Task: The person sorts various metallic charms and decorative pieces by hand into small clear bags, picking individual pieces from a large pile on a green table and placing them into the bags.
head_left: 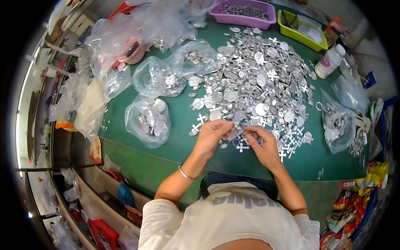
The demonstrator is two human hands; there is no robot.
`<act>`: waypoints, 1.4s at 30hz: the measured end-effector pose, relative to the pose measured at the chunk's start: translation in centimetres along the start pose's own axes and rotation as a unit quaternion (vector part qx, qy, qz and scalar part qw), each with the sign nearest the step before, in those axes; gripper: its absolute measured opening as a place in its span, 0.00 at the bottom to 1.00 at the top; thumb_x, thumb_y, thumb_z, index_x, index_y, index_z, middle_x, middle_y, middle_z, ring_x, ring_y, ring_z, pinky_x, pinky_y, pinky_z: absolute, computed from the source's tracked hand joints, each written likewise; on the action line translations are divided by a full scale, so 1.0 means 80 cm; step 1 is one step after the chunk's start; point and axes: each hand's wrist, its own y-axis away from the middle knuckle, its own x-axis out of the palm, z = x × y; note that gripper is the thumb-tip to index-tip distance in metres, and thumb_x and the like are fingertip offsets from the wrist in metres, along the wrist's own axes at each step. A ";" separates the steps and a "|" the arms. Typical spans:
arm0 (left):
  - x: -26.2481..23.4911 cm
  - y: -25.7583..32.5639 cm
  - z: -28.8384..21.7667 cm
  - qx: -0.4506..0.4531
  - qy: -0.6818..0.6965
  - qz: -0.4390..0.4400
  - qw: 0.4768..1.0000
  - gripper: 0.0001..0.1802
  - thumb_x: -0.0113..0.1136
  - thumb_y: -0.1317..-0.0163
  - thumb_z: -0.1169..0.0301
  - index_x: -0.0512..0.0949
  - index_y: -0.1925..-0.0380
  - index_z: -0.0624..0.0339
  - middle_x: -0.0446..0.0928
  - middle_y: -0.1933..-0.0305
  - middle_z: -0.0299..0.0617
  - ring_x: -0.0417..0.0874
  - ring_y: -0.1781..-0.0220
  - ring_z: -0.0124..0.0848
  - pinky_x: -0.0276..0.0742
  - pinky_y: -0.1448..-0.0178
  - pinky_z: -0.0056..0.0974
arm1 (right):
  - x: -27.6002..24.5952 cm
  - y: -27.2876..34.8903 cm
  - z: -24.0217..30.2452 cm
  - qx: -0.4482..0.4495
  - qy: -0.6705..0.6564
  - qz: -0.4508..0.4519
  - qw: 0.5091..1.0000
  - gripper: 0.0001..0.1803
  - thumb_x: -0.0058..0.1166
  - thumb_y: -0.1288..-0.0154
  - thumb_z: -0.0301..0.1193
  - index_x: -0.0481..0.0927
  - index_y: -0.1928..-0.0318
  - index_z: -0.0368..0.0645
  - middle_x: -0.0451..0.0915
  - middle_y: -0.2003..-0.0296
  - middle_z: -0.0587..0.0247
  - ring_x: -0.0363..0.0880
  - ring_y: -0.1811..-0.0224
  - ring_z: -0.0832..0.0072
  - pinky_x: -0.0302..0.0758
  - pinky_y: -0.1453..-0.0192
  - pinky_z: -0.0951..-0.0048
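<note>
You lean over a green table [329, 166] in a white shirt [237, 216], both bare hands at the near edge of a broad heap of silvery medals and crosses [260, 93]. Your left hand [215, 132], a bracelet [186, 173] on its wrist, has thumb and forefinger together, clamped on a small metal piece [234, 124] at the heap's near side. Your right hand [261, 143] faces it just to the right, its thumb and forefinger tips close to each other; whether they grip anything, you cannot tell from this view. Between your hands and slightly nearer lies a silvery cross [242, 146], flat on the table. To the left of the heap stands a clear bag [146, 121] with medals inside, and two more such bags sit farther off beside the pile. At the far side rest a purple tray [243, 21] full of small metal parts and a yellow-green tray [300, 36] to its right. A white bottle [330, 61] stands at the far right, with another filled plastic bag [336, 125] nearer you on the right side
</note>
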 end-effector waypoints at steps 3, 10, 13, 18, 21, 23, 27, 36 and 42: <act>-0.014 0.015 0.003 0.068 -0.087 -0.071 0.991 0.08 0.60 0.42 0.72 0.80 0.69 0.68 0.79 0.73 0.37 0.74 0.73 0.19 0.68 0.68 0.24 | -0.005 0.003 -0.002 -0.065 0.105 0.006 0.992 0.08 0.53 0.43 0.22 0.77 0.61 0.35 0.78 0.65 0.59 0.73 0.66 0.72 0.69 0.61 0.76; -0.109 0.076 0.010 0.128 -0.270 -0.268 0.916 0.07 0.59 0.42 0.74 0.79 0.71 0.69 0.78 0.75 0.36 0.74 0.73 0.18 0.68 0.68 0.23 | -0.043 0.035 -0.025 -0.064 0.349 -0.152 0.922 0.14 0.56 0.49 0.22 0.76 0.59 0.36 0.74 0.60 0.53 0.68 0.56 0.56 0.64 0.49 0.63; -0.114 0.099 0.013 0.091 -0.247 -0.253 0.931 0.07 0.59 0.41 0.73 0.79 0.71 0.68 0.77 0.76 0.33 0.71 0.76 0.15 0.64 0.72 0.21 | -0.045 0.045 -0.029 -0.061 0.314 -0.157 0.934 0.14 0.56 0.49 0.22 0.76 0.59 0.36 0.74 0.59 0.53 0.68 0.55 0.56 0.64 0.49 0.63; -0.022 0.087 0.033 0.054 -0.219 -0.084 0.971 0.06 0.60 0.42 0.73 0.78 0.72 0.66 0.76 0.76 0.30 0.68 0.76 0.13 0.61 0.73 0.21 | -0.005 0.061 -0.004 -0.001 0.089 0.016 0.996 0.18 0.58 0.44 0.29 0.74 0.52 0.39 0.77 0.63 0.57 0.76 0.62 0.64 0.72 0.57 0.67; 0.035 0.076 0.045 0.050 -0.169 0.011 0.984 0.05 0.58 0.40 0.74 0.78 0.69 0.67 0.77 0.73 0.33 0.71 0.74 0.15 0.66 0.70 0.22 | 0.006 0.070 0.003 -0.027 0.086 0.046 0.995 0.17 0.55 0.40 0.32 0.73 0.51 0.40 0.77 0.69 0.56 0.77 0.68 0.63 0.72 0.64 0.67; 0.062 0.064 0.049 0.036 -0.144 0.061 0.987 0.06 0.57 0.40 0.75 0.77 0.67 0.68 0.77 0.71 0.35 0.73 0.71 0.17 0.68 0.68 0.22 | -0.015 0.076 0.010 0.010 0.032 0.017 0.999 0.15 0.53 0.40 0.29 0.74 0.52 0.39 0.78 0.71 0.55 0.77 0.72 0.64 0.72 0.67 0.69; 0.086 0.054 0.057 0.068 -0.223 0.110 0.966 0.07 0.58 0.42 0.78 0.78 0.63 0.67 0.78 0.69 0.39 0.75 0.68 0.22 0.70 0.67 0.26 | -0.056 0.099 -0.006 0.053 0.043 -0.088 0.994 0.11 0.51 0.39 0.25 0.75 0.55 0.36 0.79 0.75 0.58 0.76 0.76 0.75 0.72 0.69 0.75; 0.043 0.054 0.052 0.286 -0.484 -0.032 0.827 0.08 0.59 0.49 0.82 0.77 0.67 0.63 0.76 0.66 0.42 0.76 0.67 0.31 0.70 0.65 0.31 | -0.220 0.174 -0.074 0.105 0.274 -0.413 0.862 0.06 0.48 0.38 0.24 0.77 0.64 0.35 0.79 0.75 0.53 0.79 0.74 0.70 0.73 0.68 0.72; 0.057 0.045 0.066 0.337 -0.505 -0.007 0.795 0.11 0.59 0.51 0.82 0.77 0.64 0.63 0.75 0.60 0.46 0.75 0.58 0.40 0.70 0.54 0.37 | -0.302 0.209 -0.105 0.151 0.531 -0.435 0.711 0.06 0.53 0.44 0.25 0.78 0.65 0.37 0.74 0.65 0.54 0.69 0.57 0.59 0.66 0.52 0.63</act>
